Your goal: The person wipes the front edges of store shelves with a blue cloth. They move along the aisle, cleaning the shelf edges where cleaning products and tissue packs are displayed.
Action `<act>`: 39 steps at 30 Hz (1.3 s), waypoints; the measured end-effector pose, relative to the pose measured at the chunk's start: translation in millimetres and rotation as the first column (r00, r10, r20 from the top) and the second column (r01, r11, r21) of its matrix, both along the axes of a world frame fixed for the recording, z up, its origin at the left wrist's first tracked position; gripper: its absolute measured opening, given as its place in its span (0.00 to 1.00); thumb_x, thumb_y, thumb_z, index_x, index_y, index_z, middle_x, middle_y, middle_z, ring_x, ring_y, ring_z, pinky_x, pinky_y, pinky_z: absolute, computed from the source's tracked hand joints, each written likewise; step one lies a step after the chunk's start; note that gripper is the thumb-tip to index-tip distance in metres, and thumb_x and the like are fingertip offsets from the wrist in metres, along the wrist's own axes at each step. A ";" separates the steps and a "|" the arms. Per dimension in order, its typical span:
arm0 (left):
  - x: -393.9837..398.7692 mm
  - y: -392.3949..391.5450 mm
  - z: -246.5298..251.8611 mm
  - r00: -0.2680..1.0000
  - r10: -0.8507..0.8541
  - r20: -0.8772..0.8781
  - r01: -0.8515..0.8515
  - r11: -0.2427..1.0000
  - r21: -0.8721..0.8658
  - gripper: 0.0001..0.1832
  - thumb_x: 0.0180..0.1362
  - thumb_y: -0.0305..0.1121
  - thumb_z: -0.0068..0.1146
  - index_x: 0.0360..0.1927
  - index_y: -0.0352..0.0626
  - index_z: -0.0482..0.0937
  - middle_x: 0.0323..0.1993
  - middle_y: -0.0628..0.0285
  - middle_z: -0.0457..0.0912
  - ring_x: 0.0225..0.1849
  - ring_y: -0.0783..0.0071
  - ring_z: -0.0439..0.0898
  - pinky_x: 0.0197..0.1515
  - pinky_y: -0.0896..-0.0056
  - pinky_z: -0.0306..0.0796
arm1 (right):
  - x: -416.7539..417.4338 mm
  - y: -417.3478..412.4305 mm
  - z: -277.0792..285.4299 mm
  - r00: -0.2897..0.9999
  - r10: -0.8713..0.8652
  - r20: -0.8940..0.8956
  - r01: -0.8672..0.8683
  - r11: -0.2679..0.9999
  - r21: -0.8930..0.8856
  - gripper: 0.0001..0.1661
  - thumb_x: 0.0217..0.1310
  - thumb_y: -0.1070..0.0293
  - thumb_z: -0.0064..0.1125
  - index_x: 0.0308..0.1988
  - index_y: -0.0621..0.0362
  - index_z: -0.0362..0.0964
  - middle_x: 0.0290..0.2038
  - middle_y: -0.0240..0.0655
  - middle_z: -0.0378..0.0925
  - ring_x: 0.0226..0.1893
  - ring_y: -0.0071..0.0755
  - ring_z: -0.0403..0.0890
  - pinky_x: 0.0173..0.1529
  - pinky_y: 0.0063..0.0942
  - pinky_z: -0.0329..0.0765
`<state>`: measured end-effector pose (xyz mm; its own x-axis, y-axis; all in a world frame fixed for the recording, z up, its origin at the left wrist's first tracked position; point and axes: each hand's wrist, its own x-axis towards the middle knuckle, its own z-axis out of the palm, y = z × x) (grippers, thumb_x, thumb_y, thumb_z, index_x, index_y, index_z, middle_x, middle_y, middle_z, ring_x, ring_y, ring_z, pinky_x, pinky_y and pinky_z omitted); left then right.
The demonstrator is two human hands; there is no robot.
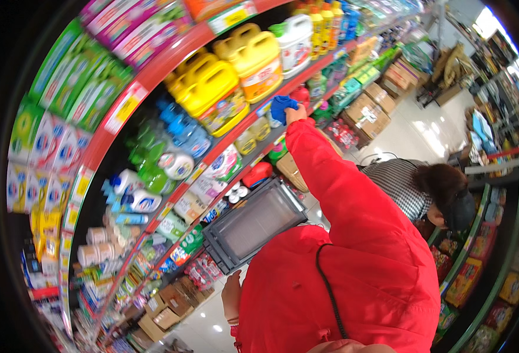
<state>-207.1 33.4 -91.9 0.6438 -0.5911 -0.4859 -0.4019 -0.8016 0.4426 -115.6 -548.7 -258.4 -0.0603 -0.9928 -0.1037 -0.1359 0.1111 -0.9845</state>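
Observation:
My right hand (296, 114) is stretched out to the shelf and grips a bunched blue cloth (281, 109). The cloth is at the shelf's front edge (266, 108), below yellow jugs of detergent (259, 66) and a white jug with a green cap (295, 46). Low by my side, my left hand (231, 293) is partly hidden by the red jacket; nothing shows in it, and its finger spread is unclear. A dark grey framed bin with a translucent panel (257, 220) stands between me and the lower shelves.
Shelves of bottles, including green ones (151, 165), and boxed goods (78, 79) curve around the left. Cardboard boxes (365, 114) stand on the floor beyond my arm. A person in a checked top (391, 185) bends by the opposite shelf (462, 264) on the right.

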 end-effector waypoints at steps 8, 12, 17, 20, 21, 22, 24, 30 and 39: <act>8.5 -78.2 -5.4 0.970 -0.242 0.002 0.242 0.969 -0.044 0.21 0.60 0.39 0.53 0.56 0.45 0.71 0.48 0.50 0.78 0.49 0.47 0.77 0.47 0.52 0.72 | -98.4 -10.6 -20.1 0.990 0.106 0.090 -0.113 0.991 0.074 0.26 0.43 0.72 0.65 0.47 0.66 0.72 0.35 0.42 0.81 0.33 0.36 0.82 0.42 0.32 0.80; 21.6 -104.1 -9.9 0.918 -0.396 0.020 0.397 0.917 -0.035 0.21 0.60 0.36 0.51 0.57 0.46 0.71 0.48 0.49 0.77 0.49 0.46 0.77 0.46 0.52 0.72 | -180.8 32.8 -81.0 0.988 0.127 -0.087 -0.103 0.966 0.238 0.28 0.42 0.67 0.64 0.48 0.62 0.74 0.33 0.44 0.81 0.33 0.41 0.83 0.40 0.36 0.80; 39.2 -119.3 -9.5 0.856 -0.515 -0.037 0.516 0.857 0.011 0.21 0.60 0.33 0.51 0.58 0.45 0.70 0.48 0.49 0.76 0.48 0.45 0.77 0.45 0.52 0.72 | -285.6 150.8 -110.9 0.940 0.240 -0.244 -0.090 0.861 0.500 0.27 0.44 0.66 0.62 0.48 0.61 0.73 0.38 0.47 0.81 0.41 0.46 0.82 0.47 0.37 0.78; 48.9 -119.6 -13.7 0.809 -0.588 0.009 0.586 0.807 0.071 0.21 0.60 0.32 0.51 0.58 0.44 0.70 0.49 0.48 0.76 0.48 0.45 0.77 0.45 0.52 0.72 | -323.4 214.0 -132.4 0.971 0.076 -0.227 0.059 0.842 0.536 0.32 0.43 0.68 0.61 0.53 0.59 0.71 0.42 0.47 0.80 0.46 0.46 0.81 0.52 0.36 0.76; 51.9 -118.9 -13.3 0.797 -0.604 0.008 0.603 0.795 0.064 0.22 0.60 0.32 0.51 0.58 0.44 0.70 0.49 0.48 0.76 0.48 0.45 0.77 0.46 0.52 0.72 | -331.7 230.8 -133.2 0.989 0.009 -0.145 0.074 0.831 0.551 0.34 0.42 0.68 0.62 0.54 0.59 0.70 0.44 0.48 0.79 0.47 0.47 0.80 0.53 0.36 0.75; 54.6 -118.3 -12.3 0.785 -0.619 0.007 0.618 0.784 0.058 0.22 0.59 0.32 0.51 0.58 0.44 0.70 0.48 0.48 0.76 0.48 0.45 0.77 0.46 0.52 0.72 | -335.3 244.7 -134.9 0.981 0.001 -0.192 0.105 0.835 0.541 0.35 0.42 0.67 0.61 0.56 0.59 0.70 0.45 0.49 0.79 0.48 0.47 0.80 0.54 0.35 0.75; 58.1 -126.3 -9.5 0.745 -0.667 0.005 0.666 0.745 0.048 0.22 0.61 0.35 0.51 0.58 0.44 0.70 0.49 0.48 0.77 0.49 0.46 0.77 0.47 0.53 0.72 | -345.2 258.9 -127.0 0.956 -0.039 -0.291 0.189 0.841 0.506 0.39 0.42 0.66 0.61 0.58 0.59 0.68 0.48 0.51 0.78 0.50 0.48 0.79 0.55 0.35 0.74; 57.8 -121.8 -14.9 0.715 -0.698 -0.016 0.698 0.714 0.056 0.21 0.63 0.39 0.51 0.57 0.43 0.72 0.49 0.49 0.77 0.49 0.48 0.77 0.48 0.54 0.72 | -340.8 262.7 -75.2 0.959 0.004 -0.284 0.157 0.826 0.542 0.41 0.43 0.62 0.61 0.60 0.62 0.65 0.48 0.49 0.78 0.48 0.46 0.79 0.54 0.34 0.74; 72.8 -73.5 -75.5 0.595 -0.802 -0.061 0.801 0.597 -0.042 0.22 0.61 0.44 0.54 0.55 0.45 0.74 0.46 0.49 0.79 0.46 0.47 0.79 0.46 0.50 0.73 | -356.4 341.5 -89.5 0.967 -0.037 -0.252 0.193 0.750 0.632 0.32 0.39 0.66 0.63 0.50 0.62 0.74 0.36 0.41 0.80 0.38 0.37 0.80 0.44 0.31 0.76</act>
